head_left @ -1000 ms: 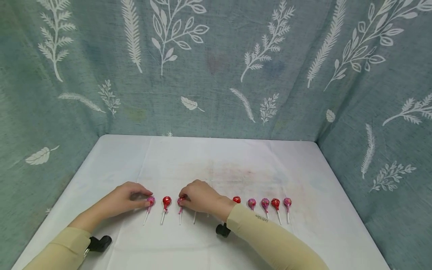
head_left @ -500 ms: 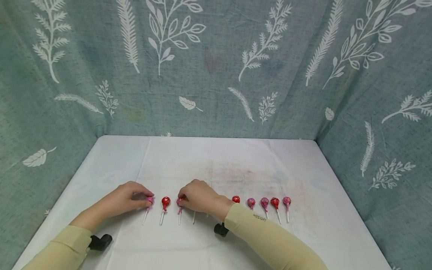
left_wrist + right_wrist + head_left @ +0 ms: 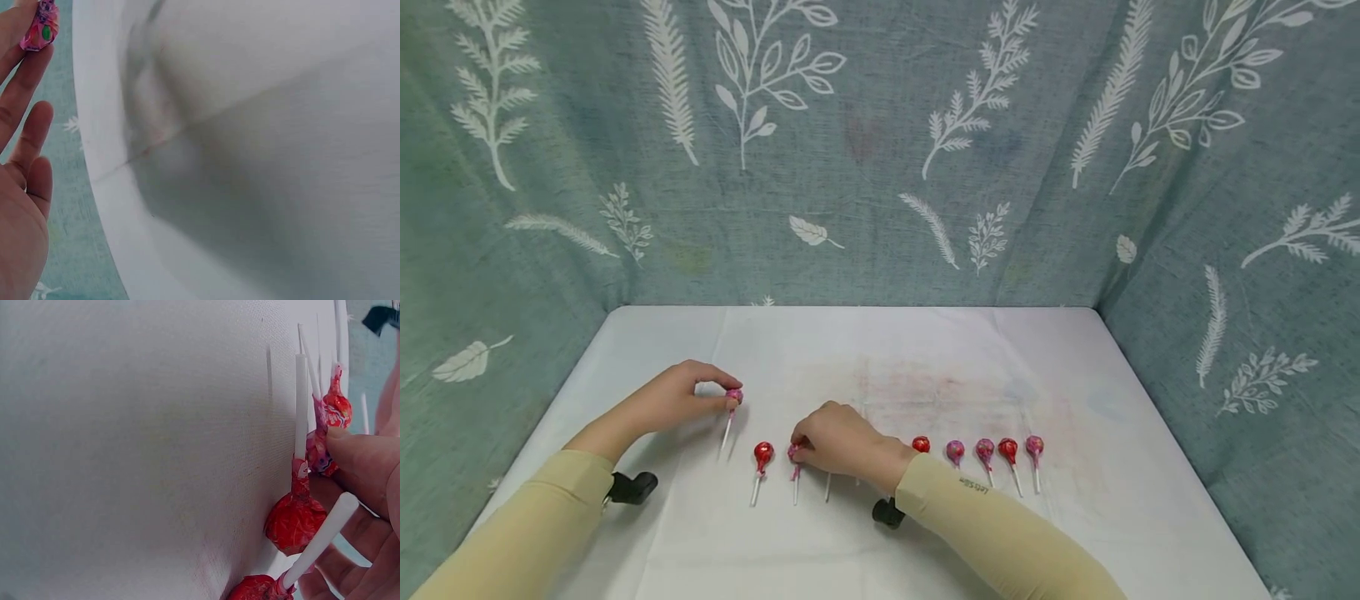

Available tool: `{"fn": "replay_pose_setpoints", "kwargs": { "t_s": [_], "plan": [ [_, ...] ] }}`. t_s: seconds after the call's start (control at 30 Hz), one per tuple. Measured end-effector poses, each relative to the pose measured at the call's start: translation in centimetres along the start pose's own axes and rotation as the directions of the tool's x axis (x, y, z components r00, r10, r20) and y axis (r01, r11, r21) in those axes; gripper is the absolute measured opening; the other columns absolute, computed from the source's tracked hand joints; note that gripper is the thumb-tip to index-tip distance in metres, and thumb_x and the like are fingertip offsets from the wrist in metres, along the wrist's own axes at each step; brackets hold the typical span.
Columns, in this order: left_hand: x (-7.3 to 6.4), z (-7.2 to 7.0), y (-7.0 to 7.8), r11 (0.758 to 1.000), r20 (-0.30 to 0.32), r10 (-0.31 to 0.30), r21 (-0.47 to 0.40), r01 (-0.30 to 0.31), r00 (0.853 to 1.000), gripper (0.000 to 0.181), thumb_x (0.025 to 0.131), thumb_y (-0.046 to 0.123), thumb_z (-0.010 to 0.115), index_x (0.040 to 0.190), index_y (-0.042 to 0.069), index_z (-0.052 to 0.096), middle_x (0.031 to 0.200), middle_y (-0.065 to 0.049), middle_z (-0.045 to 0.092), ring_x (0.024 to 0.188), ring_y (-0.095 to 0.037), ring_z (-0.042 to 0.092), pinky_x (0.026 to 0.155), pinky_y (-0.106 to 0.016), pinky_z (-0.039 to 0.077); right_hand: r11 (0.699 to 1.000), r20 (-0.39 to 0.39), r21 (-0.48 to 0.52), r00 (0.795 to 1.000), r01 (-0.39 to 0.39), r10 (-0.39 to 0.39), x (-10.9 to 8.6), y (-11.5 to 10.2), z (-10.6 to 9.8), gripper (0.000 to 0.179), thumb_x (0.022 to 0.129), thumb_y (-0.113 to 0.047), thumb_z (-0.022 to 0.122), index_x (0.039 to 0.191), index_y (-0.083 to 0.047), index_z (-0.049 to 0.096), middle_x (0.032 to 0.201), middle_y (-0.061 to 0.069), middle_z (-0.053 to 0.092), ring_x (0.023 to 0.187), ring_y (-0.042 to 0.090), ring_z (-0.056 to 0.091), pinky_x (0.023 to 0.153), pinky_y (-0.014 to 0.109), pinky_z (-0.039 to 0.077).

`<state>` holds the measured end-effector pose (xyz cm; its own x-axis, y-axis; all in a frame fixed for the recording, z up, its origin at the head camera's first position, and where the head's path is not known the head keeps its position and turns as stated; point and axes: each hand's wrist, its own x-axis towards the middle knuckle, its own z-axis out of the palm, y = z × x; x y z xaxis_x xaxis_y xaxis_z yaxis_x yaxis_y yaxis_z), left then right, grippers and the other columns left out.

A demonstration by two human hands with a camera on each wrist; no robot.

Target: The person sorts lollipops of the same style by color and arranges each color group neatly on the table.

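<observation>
My left hand (image 3: 679,402) pinches a pink-wrapped lollipop (image 3: 734,396) by its candy end, held off the cloth with its white stick pointing down. Its crinkled wrapper (image 3: 41,28) shows between thumb and fingers in the left wrist view. With thumb and fingertips, my right hand (image 3: 842,439) holds the head of another pink lollipop (image 3: 793,455) that lies on the table. Between the hands lies a red lollipop (image 3: 763,454). In the right wrist view a red lollipop (image 3: 295,524) lies close by the right fingers. White sticks (image 3: 828,487) poke out below the right hand, their heads hidden.
To the right, several red and pink lollipops, among them a pink one (image 3: 1035,447), lie in a row, partly behind the right sleeve (image 3: 992,517). A white cloth (image 3: 760,558) covers the table. Blue-green leaf-patterned curtains (image 3: 865,250) enclose the back and sides.
My left hand has lifted its pink lollipop and carried it away from me, out of the row. The right hand keeps its hold in the same place. The head view has shifted slightly.
</observation>
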<state>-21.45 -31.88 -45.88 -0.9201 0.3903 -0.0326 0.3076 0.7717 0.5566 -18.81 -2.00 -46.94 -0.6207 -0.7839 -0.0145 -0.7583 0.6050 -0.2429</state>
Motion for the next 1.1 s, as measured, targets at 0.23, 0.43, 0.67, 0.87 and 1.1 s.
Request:
{"fn": "replay_pose_setpoints", "kwargs": {
  "t_s": [0.23, 0.43, 0.67, 0.87, 1.1],
  "plan": [
    [4.0, -0.6, -0.6, 0.999, 0.002, -0.031, 0.007, 0.031, 1.0, 0.049, 0.087, 0.05, 0.073, 0.122, 0.015, 0.071, 0.115, 0.003, 0.069, 0.12, -0.03, 0.055, 0.099, -0.058, 0.04, 1.0, 0.007, 0.013, 1.0, -0.009, 0.009, -0.1, 0.1, -0.1, 0.015, 0.09, -0.036, 0.074, 0.101, -0.026, 0.078, 0.086, -0.02, 0.069, 0.074, -0.005, 0.056, 0.07, 0.014, 0.045],
    [7.1, -1.1, -1.4, 0.997, 0.008, -0.08, 0.013, 0.079, 0.997, 0.056, 0.088, 0.055, 0.068, 0.129, 0.016, 0.067, 0.124, -0.004, 0.065, 0.124, -0.033, 0.05, 0.098, -0.06, 0.039, 0.999, 0.014, 0.025, 1.0, -0.02, 0.019, 0.0, 0.3, -0.1, 0.015, 0.09, -0.037, 0.074, 0.101, -0.027, 0.078, 0.084, -0.02, 0.067, 0.073, -0.005, 0.054, 0.069, 0.013, 0.044],
    [9.6, -1.7, -2.8, 0.99, 0.013, -0.138, -0.027, 0.138, 0.99, 0.054, 0.091, 0.05, 0.068, 0.131, 0.015, 0.065, 0.13, -0.011, 0.061, 0.127, -0.038, 0.046, 0.098, -0.062, 0.037, 0.999, 0.017, 0.034, 0.999, -0.036, 0.036, 0.0, 0.3, 0.1, 0.015, 0.091, -0.036, 0.073, 0.102, -0.027, 0.077, 0.083, -0.021, 0.065, 0.073, -0.005, 0.053, 0.068, 0.013, 0.043],
    [11.5, -1.1, -3.4, 0.987, 0.023, -0.147, -0.066, 0.148, 0.989, 0.052, 0.092, 0.048, 0.067, 0.132, 0.015, 0.064, 0.133, -0.011, 0.059, 0.131, -0.038, 0.044, 0.1, -0.061, 0.037, 0.998, 0.016, 0.044, 0.999, -0.046, 0.045, -0.2, 0.5, 0.2, 0.016, 0.091, -0.036, 0.073, 0.103, -0.027, 0.077, 0.086, -0.022, 0.067, 0.075, -0.006, 0.054, 0.07, 0.012, 0.044],
    [13.6, 0.2, -3.2, 0.989, 0.029, -0.134, -0.051, 0.135, 0.991, 0.048, 0.095, 0.041, 0.066, 0.131, 0.01, 0.064, 0.131, -0.015, 0.061, 0.126, -0.039, 0.049, 0.1, -0.059, 0.039, 0.997, 0.016, 0.059, 0.998, -0.057, 0.056, -0.4, 0.8, 0.3, 0.015, 0.09, -0.036, 0.074, 0.102, -0.027, 0.077, 0.084, -0.022, 0.066, 0.073, -0.007, 0.053, 0.069, 0.011, 0.044]
  ]
}}
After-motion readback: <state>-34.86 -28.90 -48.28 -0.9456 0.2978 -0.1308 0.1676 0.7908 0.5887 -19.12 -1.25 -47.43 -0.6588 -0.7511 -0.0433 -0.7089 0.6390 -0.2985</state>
